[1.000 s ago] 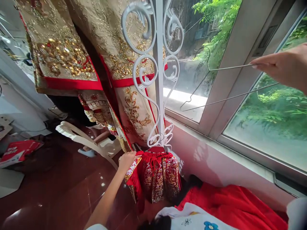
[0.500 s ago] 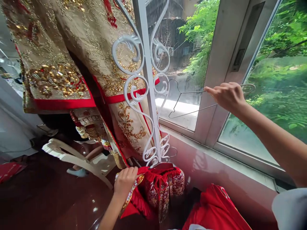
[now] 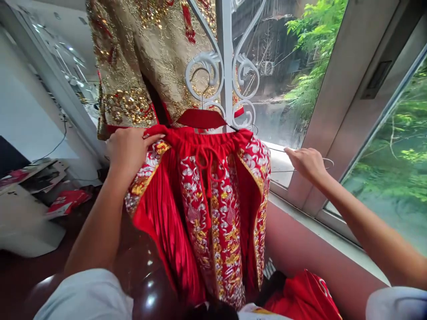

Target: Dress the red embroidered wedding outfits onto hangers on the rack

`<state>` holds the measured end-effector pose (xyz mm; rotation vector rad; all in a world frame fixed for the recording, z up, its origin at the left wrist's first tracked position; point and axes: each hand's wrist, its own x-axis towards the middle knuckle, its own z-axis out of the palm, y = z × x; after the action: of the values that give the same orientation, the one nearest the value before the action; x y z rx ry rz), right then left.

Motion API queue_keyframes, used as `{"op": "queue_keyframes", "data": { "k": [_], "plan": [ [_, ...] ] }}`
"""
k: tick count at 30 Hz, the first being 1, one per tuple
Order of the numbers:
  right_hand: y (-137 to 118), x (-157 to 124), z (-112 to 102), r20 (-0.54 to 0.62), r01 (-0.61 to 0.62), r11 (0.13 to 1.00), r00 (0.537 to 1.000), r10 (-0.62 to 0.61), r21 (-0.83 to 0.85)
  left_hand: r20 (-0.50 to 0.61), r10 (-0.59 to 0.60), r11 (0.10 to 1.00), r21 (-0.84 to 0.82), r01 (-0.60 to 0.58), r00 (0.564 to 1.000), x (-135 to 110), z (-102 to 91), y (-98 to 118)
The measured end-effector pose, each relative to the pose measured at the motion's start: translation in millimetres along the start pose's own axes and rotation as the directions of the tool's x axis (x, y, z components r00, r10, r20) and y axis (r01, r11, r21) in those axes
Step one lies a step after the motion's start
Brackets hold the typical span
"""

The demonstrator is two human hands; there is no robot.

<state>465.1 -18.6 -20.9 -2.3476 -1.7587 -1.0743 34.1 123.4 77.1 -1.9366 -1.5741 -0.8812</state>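
My left hand (image 3: 128,149) grips the left end of the gathered waistband of a red skirt (image 3: 196,213), which hangs spread out before me. It has silver and gold embroidery, pleated red side panels and a tied drawstring at the waist. Above its waist shows a dark red hanger (image 3: 202,118) with a metal hook; whether the hook rests on anything I cannot tell. To the right, my right hand (image 3: 308,164) is closed around a thin wire hanger (image 3: 328,162), held before the window and apart from the skirt.
A white scrolled metal stand (image 3: 227,62) rises behind the skirt. Beside it hangs a cream garment (image 3: 160,58) with gold beading. A red cloth (image 3: 300,295) lies low at right. At left stands a white cabinet (image 3: 30,222) with clutter. Sliding windows (image 3: 353,111) line the right.
My left hand has lifted the red skirt up and to the left, so its front now faces me. My right hand keeps the wire hanger, slightly lower in view. The view has turned left.
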Motion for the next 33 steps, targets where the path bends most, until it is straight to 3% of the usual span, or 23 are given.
{"op": "queue_keyframes", "data": {
  "k": [3,6,8,10,12,15,18,19,21,23,25,29,33],
  "plan": [
    [-5.6,-2.1,-7.8,0.012,-0.013,1.000,1.000,0.014,-0.011,0.074,0.019,1.000,-0.024,-0.018,0.997,-4.9,9.9,-0.5],
    [-5.8,-3.2,-13.6,0.050,-0.015,1.000,0.999,0.016,-0.023,0.176,0.026,0.999,0.024,-0.030,0.984,-28.0,21.1,-0.2],
    [-3.7,-3.5,-16.9,0.064,-0.014,1.000,0.998,0.016,-0.026,0.176,-0.011,0.998,0.063,-0.001,0.984,-40.7,25.9,-0.1],
    [-5.6,-4.1,-23.0,0.001,-0.017,1.000,1.000,0.017,-0.006,0.156,-0.044,0.997,0.072,0.033,0.987,-46.2,28.7,-1.6],
    [-19.2,-6.3,-34.1,-0.136,-0.030,0.996,0.990,0.040,0.079,0.158,-0.021,1.000,0.017,0.019,0.987,-47.1,29.0,-4.2],
    [-69.1,-13.8,-56.6,-0.288,0.000,0.941,0.952,0.104,0.337,0.026,0.031,0.992,-0.120,-0.027,0.999,-53.1,23.3,-0.4],
    [-135.0,-19.9,-74.3,-0.273,0.108,0.830,0.961,0.054,0.547,-0.124,0.007,0.978,-0.205,-0.032,0.992,-76.0,15.2,26.8],
    [-153.4,-19.8,-77.7,-0.259,0.128,0.807,0.965,0.032,0.577,-0.096,0.012,0.974,-0.222,-0.034,0.995,-86.7,14.5,41.0],
    [-177.9,-16.0,-81.1,-0.236,0.126,0.776,0.971,0.031,0.618,0.083,0.074,0.968,-0.244,-0.051,0.994,-109.0,18.3,71.7],
    [-186.2,-9.5,-81.7,-0.231,0.101,0.750,0.970,0.071,0.654,0.266,0.117,0.973,-0.223,-0.057,0.957,-127.5,28.3,98.7],
    [-184.8,-3.1,-81.4,-0.228,0.072,0.727,0.967,0.118,0.682,0.336,0.095,0.984,-0.177,-0.037,0.937,-138.4,40.8,115.9],
    [-183.0,4.0,-80.7,-0.192,0.054,0.715,0.975,0.113,0.697,0.249,0.032,0.989,-0.149,0.006,0.968,-140.8,62.6,124.4],
    [-193.7,11.0,-79.2,-0.180,0.038,0.684,0.974,0.137,0.728,0.204,0.064,0.985,-0.170,-0.029,0.977,-134.4,77.7,127.0]
  ]
}}
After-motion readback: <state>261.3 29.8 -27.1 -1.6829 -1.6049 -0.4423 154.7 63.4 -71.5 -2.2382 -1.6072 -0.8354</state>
